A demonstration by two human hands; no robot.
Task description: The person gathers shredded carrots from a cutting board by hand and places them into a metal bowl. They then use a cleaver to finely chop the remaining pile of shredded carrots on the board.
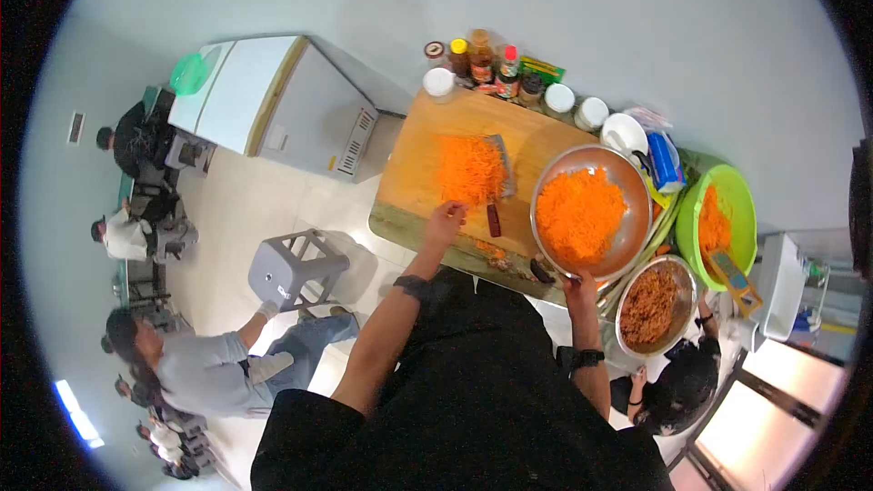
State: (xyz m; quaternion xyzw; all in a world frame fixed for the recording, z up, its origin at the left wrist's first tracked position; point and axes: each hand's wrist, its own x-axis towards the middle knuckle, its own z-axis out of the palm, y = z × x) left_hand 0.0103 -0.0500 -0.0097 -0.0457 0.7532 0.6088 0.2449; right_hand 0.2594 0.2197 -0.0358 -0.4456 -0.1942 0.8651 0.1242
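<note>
My left hand is at the lower edge of a pile of shredded carrot on the wooden cutting board. Its fingertips are drawn together by the shreds; I cannot tell what is between them. Just right of that hand lies a cleaver, its dark red handle toward me and its grey blade partly covered by carrot. My right hand grips the near rim of a large metal bowl, closed on it. A heap of shredded carrot fills much of that bowl.
Bottles and white-lidded jars line the board's far edge. At right stand a green basin with carrot and a metal bowl of brown chopped food. A grey stool and a person are left; another person is right.
</note>
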